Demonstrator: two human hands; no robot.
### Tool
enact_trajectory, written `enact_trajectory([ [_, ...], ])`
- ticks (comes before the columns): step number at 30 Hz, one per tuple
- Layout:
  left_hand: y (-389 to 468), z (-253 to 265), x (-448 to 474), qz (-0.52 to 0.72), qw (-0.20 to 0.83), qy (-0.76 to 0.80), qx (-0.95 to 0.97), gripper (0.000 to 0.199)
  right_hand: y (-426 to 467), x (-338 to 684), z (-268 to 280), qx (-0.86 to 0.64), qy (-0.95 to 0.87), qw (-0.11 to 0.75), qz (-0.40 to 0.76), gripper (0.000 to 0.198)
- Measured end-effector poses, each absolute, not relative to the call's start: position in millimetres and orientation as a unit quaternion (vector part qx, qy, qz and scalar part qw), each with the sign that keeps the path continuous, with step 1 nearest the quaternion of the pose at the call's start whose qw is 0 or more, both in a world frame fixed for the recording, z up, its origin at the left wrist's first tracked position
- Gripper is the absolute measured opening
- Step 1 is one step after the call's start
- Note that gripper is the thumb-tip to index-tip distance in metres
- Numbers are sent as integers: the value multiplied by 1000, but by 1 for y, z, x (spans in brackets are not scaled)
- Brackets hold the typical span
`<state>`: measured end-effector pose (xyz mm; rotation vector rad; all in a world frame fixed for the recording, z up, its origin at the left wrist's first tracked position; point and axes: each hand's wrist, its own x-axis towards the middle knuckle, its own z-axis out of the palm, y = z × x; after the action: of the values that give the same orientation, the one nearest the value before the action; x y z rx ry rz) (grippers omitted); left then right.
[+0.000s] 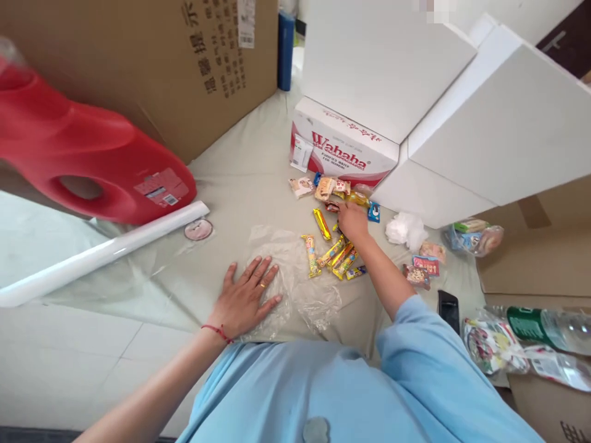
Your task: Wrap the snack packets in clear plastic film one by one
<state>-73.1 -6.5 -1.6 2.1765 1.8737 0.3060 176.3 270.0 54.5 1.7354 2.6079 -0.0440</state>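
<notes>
My left hand (250, 299) lies flat, fingers spread, on the left part of a clear plastic bag (302, 286) on the cloth-covered table. My right hand (353, 221) reaches in among small packaged snacks, its fingers curled and partly hidden. By its fingertips is a dark red packet (331, 207); I cannot tell what the hand grips. Several yellow snack sticks (340, 255) lie just below it, with one yellow stick (322, 224) to its left and another stick (311, 255) closer to the bag. Beyond the hand are wrapped biscuits (325, 188) and a blue packet (373, 212).
A Wahaha carton (341, 151) stands behind the snacks, beside white boxes (388, 61). At left are a red jug (115, 160), a white roll (106, 252) and a large cardboard box (138, 74). Rightward lie crumpled white plastic (406, 231), more packets (425, 266) and a bottle (549, 326).
</notes>
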Motion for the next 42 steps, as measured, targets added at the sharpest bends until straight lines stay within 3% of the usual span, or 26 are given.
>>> enact_trajectory([
  [2,-6,-1,-72,116,145,647,740,65,253,197,57,573,817,-53,-38,33],
  [6,-7,0,-70,143,176,651,725,67,200,237,66,614,719,-275,-174,29],
  [9,-8,0,-70,157,184,642,728,70,147,239,72,572,684,-337,-302,25],
  [11,-8,0,-71,163,181,639,730,71,112,224,73,517,721,-305,-347,17],
  [14,-9,0,-71,163,169,640,731,70,77,188,68,436,824,-225,-284,14],
  [17,-10,-1,-72,160,159,636,738,69,66,162,61,383,894,-125,-198,25],
  [21,-12,-3,-73,158,148,626,749,66,64,152,60,324,926,-29,-191,53],
  [23,-15,-5,-74,155,136,630,749,61,64,153,60,307,933,-1,-190,50],
  [27,-25,-5,-78,152,109,642,744,55,65,162,55,336,911,-4,-238,42],
  [33,-38,-5,-83,165,111,641,742,62,67,187,50,403,857,-22,-320,56],
  [36,-38,-5,-84,161,115,629,752,67,73,188,61,414,840,-78,-343,57],
  [39,-36,-5,-87,150,107,613,768,68,81,175,73,406,842,-125,-333,53],
  [42,-36,-5,-91,147,100,610,773,70,88,153,72,400,867,-87,-284,52],
])
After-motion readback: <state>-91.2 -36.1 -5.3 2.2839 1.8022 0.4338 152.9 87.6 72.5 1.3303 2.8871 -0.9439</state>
